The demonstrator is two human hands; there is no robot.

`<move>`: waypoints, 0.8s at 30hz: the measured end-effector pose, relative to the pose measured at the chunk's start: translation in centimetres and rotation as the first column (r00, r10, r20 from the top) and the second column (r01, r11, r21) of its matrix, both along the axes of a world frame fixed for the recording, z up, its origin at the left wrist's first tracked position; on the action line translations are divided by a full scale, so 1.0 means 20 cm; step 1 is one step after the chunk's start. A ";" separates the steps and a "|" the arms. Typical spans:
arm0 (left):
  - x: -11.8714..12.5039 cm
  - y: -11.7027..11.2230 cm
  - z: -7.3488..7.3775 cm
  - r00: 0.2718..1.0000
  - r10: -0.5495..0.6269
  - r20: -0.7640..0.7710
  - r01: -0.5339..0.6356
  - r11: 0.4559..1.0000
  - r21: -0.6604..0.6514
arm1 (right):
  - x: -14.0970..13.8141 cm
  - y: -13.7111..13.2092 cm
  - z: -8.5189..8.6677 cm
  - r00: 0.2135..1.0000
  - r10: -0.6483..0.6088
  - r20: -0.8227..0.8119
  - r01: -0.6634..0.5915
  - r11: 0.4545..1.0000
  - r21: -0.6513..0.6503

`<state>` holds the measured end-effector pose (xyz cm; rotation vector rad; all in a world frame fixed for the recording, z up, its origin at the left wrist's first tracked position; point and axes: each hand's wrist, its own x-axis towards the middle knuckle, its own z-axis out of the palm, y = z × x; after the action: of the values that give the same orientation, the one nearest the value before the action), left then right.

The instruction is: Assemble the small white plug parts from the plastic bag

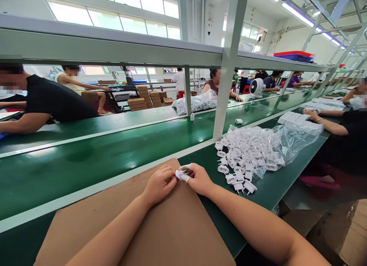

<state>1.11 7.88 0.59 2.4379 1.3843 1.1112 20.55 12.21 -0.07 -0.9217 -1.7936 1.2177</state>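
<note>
Over the cardboard sheet (172, 227), my two hands meet near its far corner. My right hand (200, 180) pinches a small white plug part (180, 175), its thin metal pins partly showing between the fingers. White coverings wrap the tips of that hand's fingers and blend with the part. My left hand (161, 185) is closed, its curled fingertips against the other end of the same part. The fingers hide most of its shape. To the right of my hands lies a pile of white two-pin plug parts (237, 155), spilling from a clear plastic bag (298, 140).
A green conveyor belt (114, 149) runs beyond the cardboard, with a white piece (239, 121) on it. A metal post (226, 75) and a shelf beam (114, 48) stand ahead. Co-workers sit across and at right, where a person's hand (313, 115) touches white parts. Cardboard boxes (354, 231) are lower right.
</note>
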 end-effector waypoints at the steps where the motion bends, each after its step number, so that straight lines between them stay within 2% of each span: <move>1: 0.00 0.00 0.00 1.000 -0.002 0.002 0.002 1.000 -0.001 | 0.00 0.00 0.00 1.000 -0.001 0.002 0.001 1.000 0.002; 7: -0.01 0.01 -0.01 1.000 -0.025 -0.006 0.025 1.000 0.012 | 0.00 0.00 0.00 1.000 -0.007 -0.019 0.007 1.000 0.003; 13: -0.01 0.02 0.00 0.998 0.041 -0.037 -0.039 0.998 0.050 | 0.00 0.00 0.05 0.996 -0.018 -0.089 0.015 0.999 -0.031; 18: -0.02 0.04 0.00 0.999 0.024 0.021 -0.027 0.991 0.128 | 0.00 0.01 0.07 0.964 -0.030 -0.263 -0.031 0.973 -0.227; 21: -0.02 0.03 0.00 0.997 0.030 0.073 -0.043 0.983 0.176 | -0.01 0.02 0.07 0.960 -0.053 -0.274 -0.039 0.947 -0.318; 24: -0.01 0.03 0.00 0.995 0.019 0.099 -0.039 0.979 0.201 | -0.01 0.02 0.06 0.960 -0.072 -0.272 -0.029 0.937 -0.348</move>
<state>0.86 8.45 0.67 2.4657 1.3420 1.4229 20.44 12.65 1.07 -0.9049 -1.3632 1.6001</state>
